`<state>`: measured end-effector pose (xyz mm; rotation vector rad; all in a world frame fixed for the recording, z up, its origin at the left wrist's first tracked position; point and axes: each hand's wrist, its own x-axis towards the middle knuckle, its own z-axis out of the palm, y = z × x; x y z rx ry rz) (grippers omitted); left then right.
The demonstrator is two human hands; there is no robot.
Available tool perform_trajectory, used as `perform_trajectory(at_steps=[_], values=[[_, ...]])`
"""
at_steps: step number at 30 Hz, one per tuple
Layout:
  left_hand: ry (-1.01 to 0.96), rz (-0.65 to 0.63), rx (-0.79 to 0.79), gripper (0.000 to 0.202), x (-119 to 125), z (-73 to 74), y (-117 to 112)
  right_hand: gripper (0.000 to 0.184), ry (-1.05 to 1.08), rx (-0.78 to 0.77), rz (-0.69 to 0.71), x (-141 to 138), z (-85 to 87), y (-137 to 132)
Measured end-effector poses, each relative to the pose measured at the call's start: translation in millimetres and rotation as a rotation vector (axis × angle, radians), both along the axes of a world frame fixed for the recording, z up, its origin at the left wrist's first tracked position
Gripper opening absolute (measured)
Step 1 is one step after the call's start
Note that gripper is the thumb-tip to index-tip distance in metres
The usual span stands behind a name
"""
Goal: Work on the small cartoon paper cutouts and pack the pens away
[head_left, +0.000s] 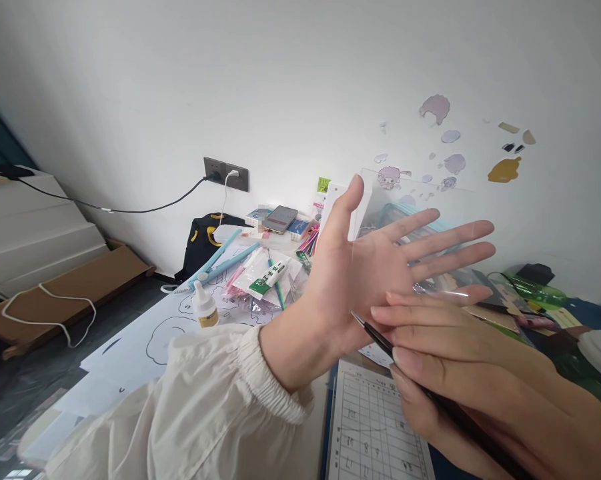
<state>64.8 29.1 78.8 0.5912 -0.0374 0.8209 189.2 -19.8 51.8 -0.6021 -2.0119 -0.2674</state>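
My left hand (pixel 367 267) is raised in the middle, palm facing me, fingers spread and thumb up. A clear, nearly invisible sheet (pixel 410 179) shows by its thin edges around this hand; I cannot tell what supports it. My right hand (pixel 470 360), lower right, has its fingers closed round a slim black pointed tool (pixel 377 337). The tool's thin silver tip points up and left, in front of the left palm's heel. Its exact kind is unclear, as the hand covers much of it. The right fingertips overlap the lower edge of the left hand.
Below the hands lies a handwritten grid sheet (pixel 365 427). To the left are drawn papers (pixel 130 353), a dropper bottle (pixel 205 305), plastic packets (pixel 265 277) and a phone (pixel 281 219). Paper cut-outs (pixel 435 109) stick to the wall. A green bottle (pixel 540 291) lies right.
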Motion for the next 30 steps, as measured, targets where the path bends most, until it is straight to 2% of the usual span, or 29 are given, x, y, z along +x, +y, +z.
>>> perform_trajectory(at_steps=[11,18,24,30], values=[[-0.019,0.0,0.024,0.081,-0.5,-1.6,1.2,0.01,-0.013,-0.066,0.003,2.4,-8.0,-1.2],[-0.016,-0.008,-0.009,0.082,-0.4,-1.1,1.6,0.012,0.01,-0.065,0.001,2.3,-9.6,-0.8],[-0.013,-0.006,-0.039,0.081,0.4,0.2,1.4,0.022,0.05,-0.04,0.032,0.0,-6.4,-0.1],[-0.039,-0.017,0.008,0.085,0.7,-3.4,3.0,0.021,0.069,-0.022,0.036,-1.9,-6.9,-0.7]])
